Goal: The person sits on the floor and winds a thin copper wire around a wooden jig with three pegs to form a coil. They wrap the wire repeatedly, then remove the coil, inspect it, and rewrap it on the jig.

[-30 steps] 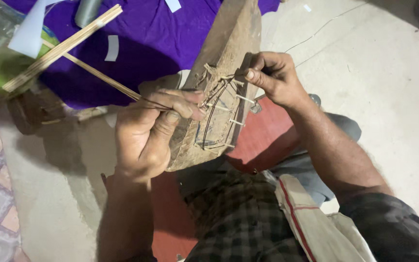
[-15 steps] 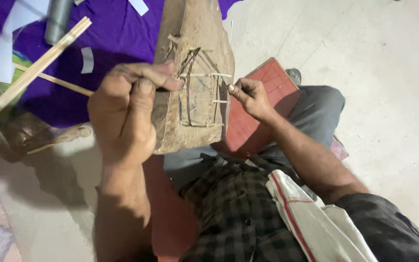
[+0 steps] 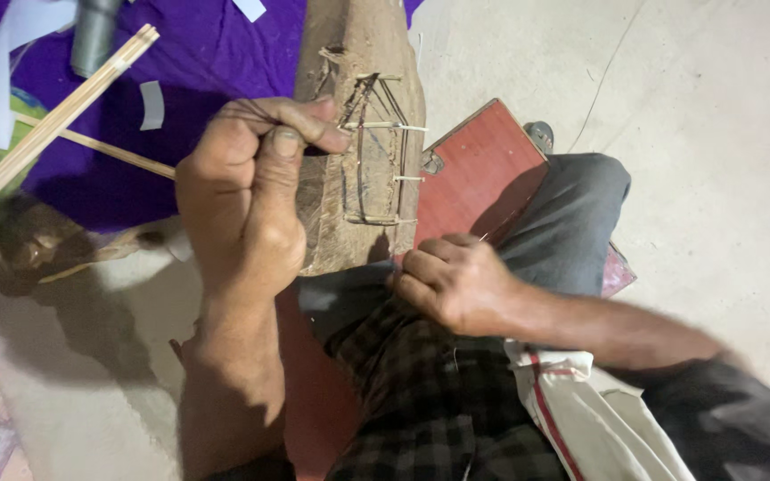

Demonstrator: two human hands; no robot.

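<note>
Seated on the floor, left hand (image 3: 247, 191) pinches thread taut against a stick frame (image 3: 374, 151) braced on a wood block (image 3: 358, 53); right hand (image 3: 452, 281) tugs its end, fist closed.

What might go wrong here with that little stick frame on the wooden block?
The thin stick frame looks fragile; the left hand pinching at its edge might snap or shift a stick. The rough brown wooden block leans on the lap, and the right hand sits below it, so it could slip.
</note>
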